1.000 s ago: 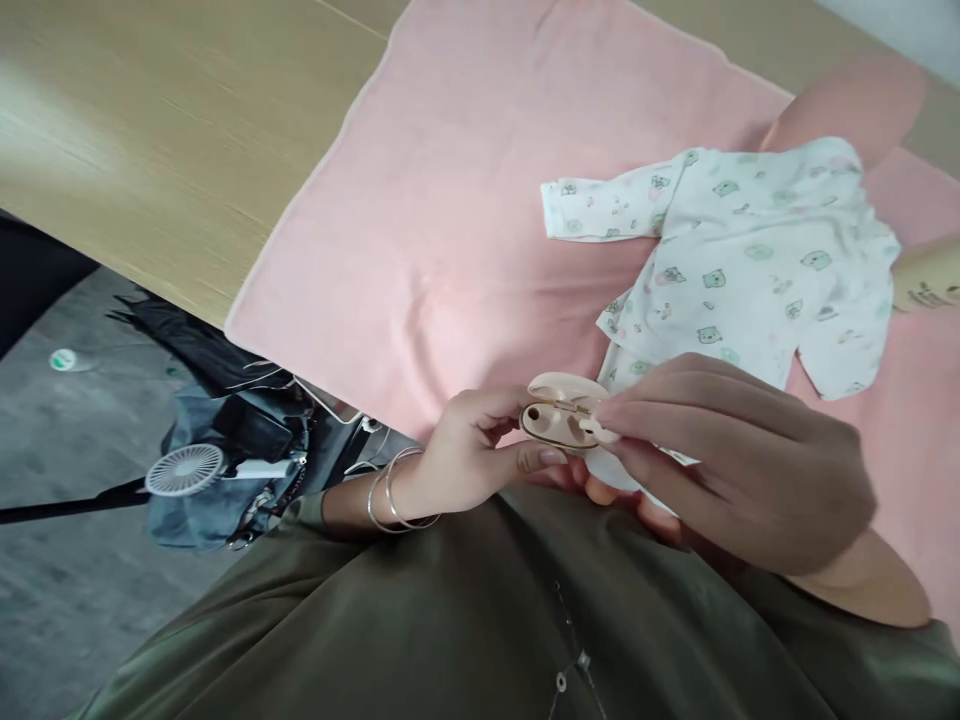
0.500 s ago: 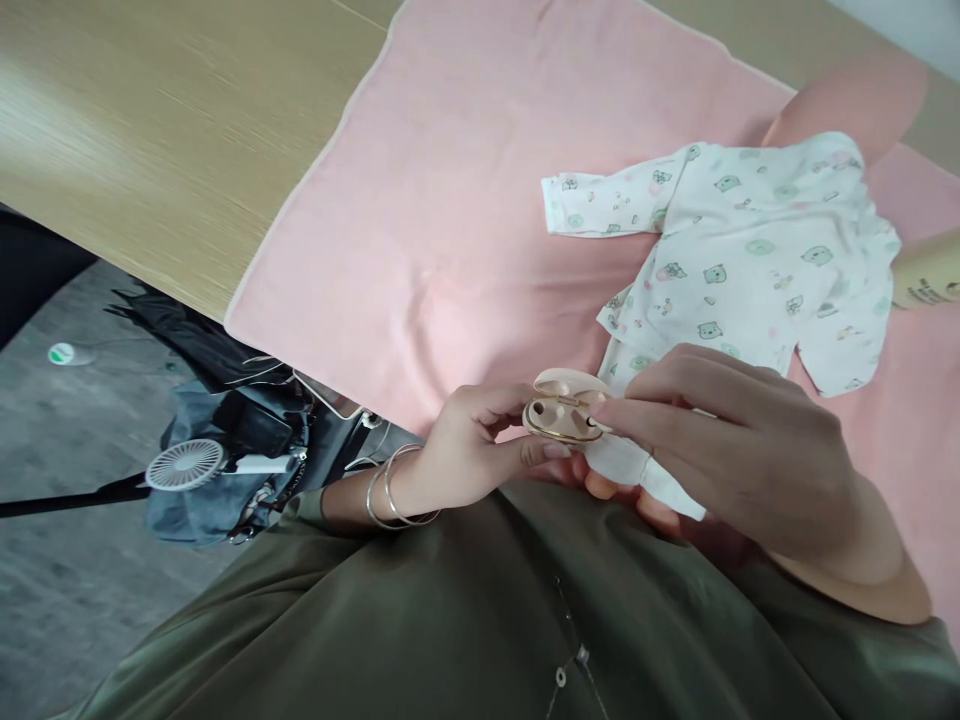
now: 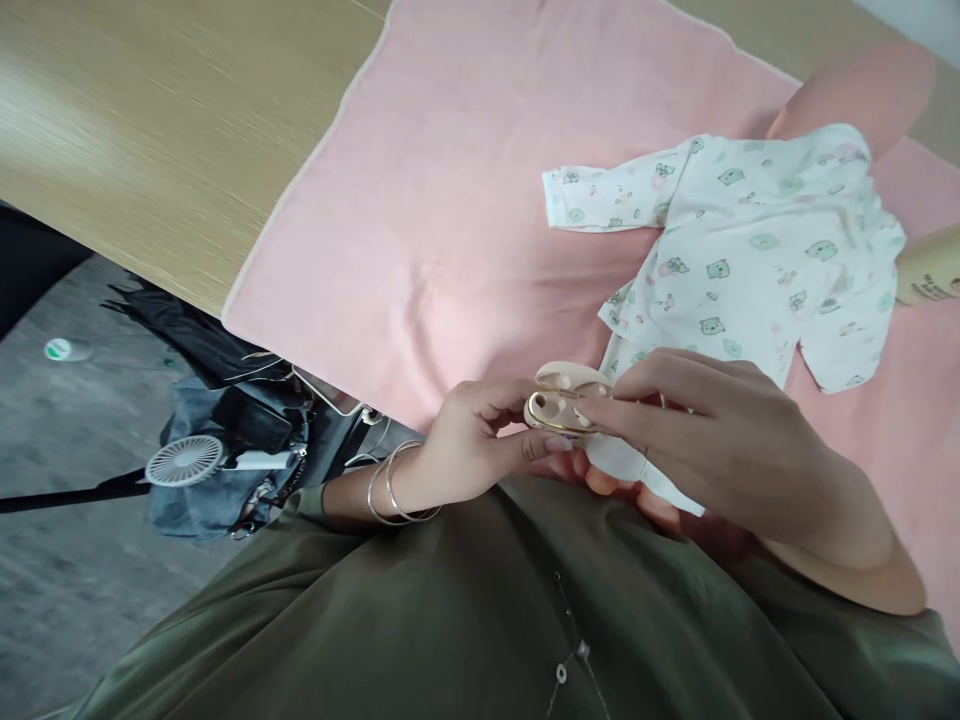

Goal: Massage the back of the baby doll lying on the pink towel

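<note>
My left hand (image 3: 466, 442) grips a small cream earbud case (image 3: 553, 408) with a gold trim line, thumb along its front and fingers behind. The case's lid stands raised, and the left slot inside shows as a hollow. My right hand (image 3: 724, 445) reaches in from the right, its fingertips drawn together at the case's right slot. Whatever those fingers pinch, if anything, is hidden by the hand. Behind and below my right hand lies a doll in a white printed baby outfit (image 3: 757, 250), its feet partly covered by my hands.
A pink blanket (image 3: 450, 200) covers much of the wooden table (image 3: 150, 130). At the far right is a yellowish bottle or tube (image 3: 926, 270). Beyond the table's left edge are a blue bag (image 3: 199, 400), a white handheld fan (image 3: 185, 461) and a black folded umbrella (image 3: 176, 325).
My right fingertips have shifted slightly left, over the right part of the case. The case is tilted a little differently in my left hand, its lid still raised.
</note>
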`<action>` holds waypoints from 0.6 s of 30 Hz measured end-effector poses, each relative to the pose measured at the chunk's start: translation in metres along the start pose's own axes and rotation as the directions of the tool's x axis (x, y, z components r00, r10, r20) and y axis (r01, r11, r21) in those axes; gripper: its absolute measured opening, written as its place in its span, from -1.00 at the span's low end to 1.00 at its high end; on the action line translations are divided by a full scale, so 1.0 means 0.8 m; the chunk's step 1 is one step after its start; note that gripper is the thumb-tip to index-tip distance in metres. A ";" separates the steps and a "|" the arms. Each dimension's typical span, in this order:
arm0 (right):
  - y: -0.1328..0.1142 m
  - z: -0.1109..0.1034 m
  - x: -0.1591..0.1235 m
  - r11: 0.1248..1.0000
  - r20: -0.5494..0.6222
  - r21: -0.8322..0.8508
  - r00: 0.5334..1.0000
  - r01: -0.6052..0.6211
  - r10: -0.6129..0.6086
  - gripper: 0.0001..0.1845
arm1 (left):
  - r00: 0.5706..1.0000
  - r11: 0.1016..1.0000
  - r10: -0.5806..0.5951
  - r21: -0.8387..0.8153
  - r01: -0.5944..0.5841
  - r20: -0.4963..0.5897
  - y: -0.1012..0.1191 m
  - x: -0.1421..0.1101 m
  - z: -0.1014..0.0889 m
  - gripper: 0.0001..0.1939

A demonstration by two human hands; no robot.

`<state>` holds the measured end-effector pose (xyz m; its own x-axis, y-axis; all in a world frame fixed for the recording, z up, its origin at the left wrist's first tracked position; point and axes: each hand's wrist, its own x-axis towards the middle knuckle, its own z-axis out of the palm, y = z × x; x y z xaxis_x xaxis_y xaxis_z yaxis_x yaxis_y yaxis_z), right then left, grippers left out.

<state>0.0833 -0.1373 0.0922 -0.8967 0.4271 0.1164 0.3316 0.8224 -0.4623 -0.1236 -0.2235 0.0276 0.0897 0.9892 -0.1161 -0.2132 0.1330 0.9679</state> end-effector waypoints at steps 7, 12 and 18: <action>-0.003 0.010 0.010 0.981 -0.116 0.168 0.986 -0.100 0.120 -0.80 | 0.996 0.993 -0.087 -0.082 0.085 -0.028 0.000 0.003 0.001 -0.73; -0.002 0.019 0.015 0.973 -0.097 0.183 0.983 -0.138 0.157 -0.79 | 0.991 0.990 -0.125 -0.076 0.122 -0.039 -0.004 0.003 0.002 -0.76; -0.002 0.018 0.018 0.944 -0.099 0.272 0.971 -0.186 0.219 -0.72 | 0.989 0.986 -0.139 -0.103 0.133 -0.052 -0.001 0.006 0.004 -0.82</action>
<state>0.0657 -0.1377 0.0821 -0.7686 0.6321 0.0984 0.3997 0.5947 -0.6976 -0.1202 -0.2195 0.0266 0.0677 0.9631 -0.2606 -0.2983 0.2688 0.9159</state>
